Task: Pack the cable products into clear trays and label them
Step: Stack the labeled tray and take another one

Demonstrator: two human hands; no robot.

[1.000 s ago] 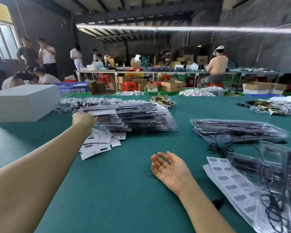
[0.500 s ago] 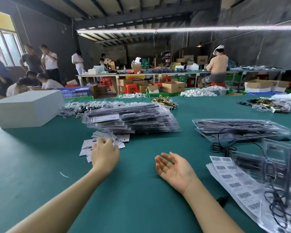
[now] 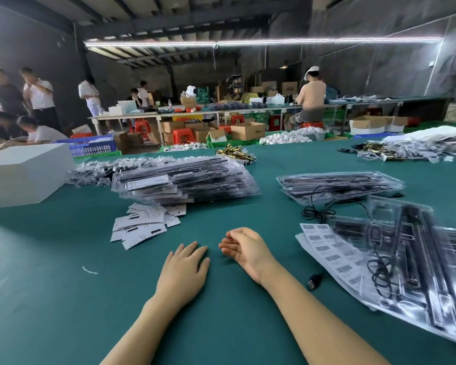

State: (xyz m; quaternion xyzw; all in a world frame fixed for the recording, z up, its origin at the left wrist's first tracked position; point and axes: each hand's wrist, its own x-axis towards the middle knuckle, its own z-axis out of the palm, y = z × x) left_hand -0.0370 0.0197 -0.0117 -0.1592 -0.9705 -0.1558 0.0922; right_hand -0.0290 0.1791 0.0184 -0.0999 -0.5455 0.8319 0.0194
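My left hand (image 3: 183, 270) lies palm down on the green table (image 3: 63, 299), fingers straight, holding nothing. My right hand (image 3: 244, 248) rests beside it on its edge, fingers loosely curled and empty. A stack of packed clear trays (image 3: 184, 180) stands ahead, with loose white cards (image 3: 142, 223) in front of it. A second, lower stack of trays (image 3: 340, 183) sits at the right, a black cable (image 3: 319, 212) coiled before it. Barcode label sheets (image 3: 329, 251) lie under clear trays with cables (image 3: 411, 259) at the near right.
A white box (image 3: 19, 175) stands at the left. Bagged small parts (image 3: 95, 172) and brass pieces (image 3: 234, 152) lie behind the stacks. A black plug (image 3: 315, 281) lies by my right forearm. More parts sit at the far right (image 3: 406, 151). People work at tables in the background.
My left hand has drawn back from the card pile and tray stack to the table in front of me, beside my right hand. My right hand has turned from palm up onto its edge.
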